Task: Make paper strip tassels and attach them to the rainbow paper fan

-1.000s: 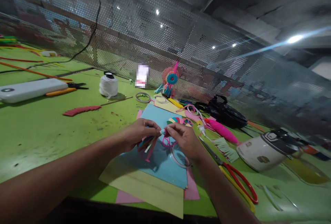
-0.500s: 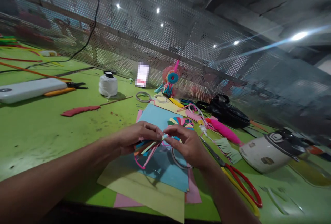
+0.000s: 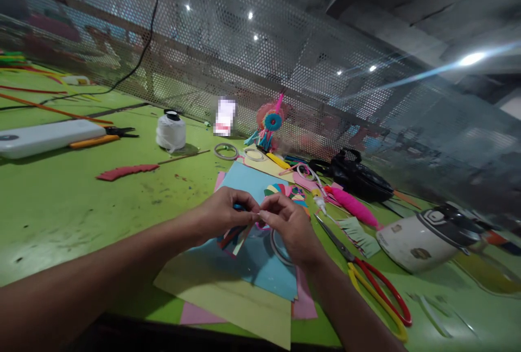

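Observation:
Over the blue paper (image 3: 260, 279), my left hand (image 3: 230, 213) and my right hand (image 3: 291, 227) meet with their fingertips pinched together. Both are closed on a bundle of coloured paper strips (image 3: 234, 238), which hangs below my left fingers. Pale, red, blue and dark strips show in it; its upper end is hidden between the fingertips. A grey ring (image 3: 279, 246) lies partly behind my right hand. Just beyond the hands is a striped multicoloured paper piece (image 3: 280, 190).
Scissors (image 3: 345, 254) with red and yellow handles lie right of my right hand, near fringed green paper (image 3: 360, 235) and a white container (image 3: 419, 238). A string spool (image 3: 171, 132) stands farther left. Pliers (image 3: 120, 134) lie beside a white device (image 3: 49, 138).
The strips have turned and gathered more under my left hand; the pink loop that hung low is now mostly out of sight. My fingertips have drawn closer together.

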